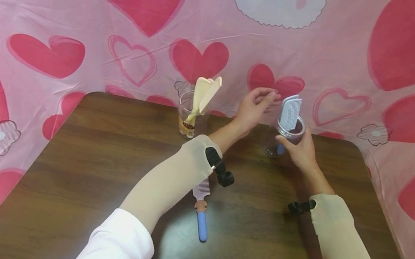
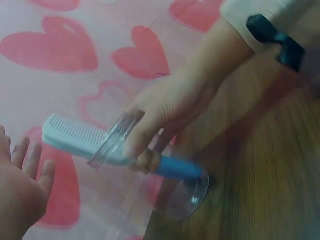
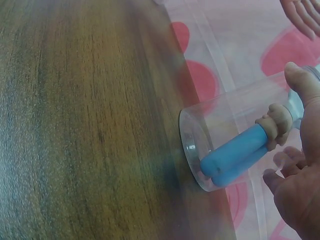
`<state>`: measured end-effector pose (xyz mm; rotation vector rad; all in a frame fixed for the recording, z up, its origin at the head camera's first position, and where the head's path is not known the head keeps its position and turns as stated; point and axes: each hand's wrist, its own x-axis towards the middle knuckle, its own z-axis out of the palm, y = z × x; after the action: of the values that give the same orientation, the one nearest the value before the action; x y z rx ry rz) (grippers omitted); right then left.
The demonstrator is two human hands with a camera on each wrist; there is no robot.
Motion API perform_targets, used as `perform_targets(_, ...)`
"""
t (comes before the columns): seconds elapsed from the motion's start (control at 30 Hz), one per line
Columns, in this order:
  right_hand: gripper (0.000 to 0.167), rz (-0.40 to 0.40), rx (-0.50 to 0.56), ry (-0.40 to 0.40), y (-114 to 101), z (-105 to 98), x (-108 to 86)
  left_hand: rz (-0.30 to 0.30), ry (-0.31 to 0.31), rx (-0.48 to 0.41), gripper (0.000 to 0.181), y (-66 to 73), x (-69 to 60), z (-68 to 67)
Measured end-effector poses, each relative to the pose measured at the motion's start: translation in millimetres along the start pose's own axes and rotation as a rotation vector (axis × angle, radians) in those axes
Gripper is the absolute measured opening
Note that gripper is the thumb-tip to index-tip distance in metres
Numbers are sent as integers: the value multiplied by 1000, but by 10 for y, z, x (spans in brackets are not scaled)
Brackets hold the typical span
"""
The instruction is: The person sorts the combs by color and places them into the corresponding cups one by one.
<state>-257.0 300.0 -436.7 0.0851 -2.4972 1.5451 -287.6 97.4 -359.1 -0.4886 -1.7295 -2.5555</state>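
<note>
My right hand (image 1: 301, 150) grips a clear jar (image 3: 232, 105) near its rim, with the thumb on the near side. Inside the jar stand two combs (image 1: 290, 113), their pale toothed heads sticking out of the mouth. In the right wrist view their blue handles (image 3: 235, 155) reach down to the jar's bottom. My left hand (image 1: 254, 109) is held in the air left of the combs, apart from them, its fingers loosely extended and holding nothing. A third comb (image 1: 201, 218), lilac with a blue handle, lies on the table, its upper end hidden by the left forearm.
Another clear jar (image 1: 183, 110) with a label stands at the table's back, left of my left hand, with cream-coloured flat pieces (image 1: 204, 95) poking out. A pink heart-printed cloth (image 1: 128, 10) hangs right behind the brown wooden table (image 1: 97, 166).
</note>
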Motion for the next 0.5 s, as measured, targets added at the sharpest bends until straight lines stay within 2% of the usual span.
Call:
perform_targets(0.17, 91, 3, -21, -2, -3, -16, 7, -33, -106, 134, 28, 127, -97, -153)
perform_targets(0.27, 93, 10, -20, -10, -12, -26, 6, -20, -191, 248, 30, 186, -186, -254)
perform_targets(0.4, 95, 21, -18, -21, -13, -26, 2, 17, -308, 390, 32, 241, -352, -396)
perform_targets(0.5, 94, 21, -12, -21, -11, -16, 0, -2, -378, 455, 35, 274, -495, -511)
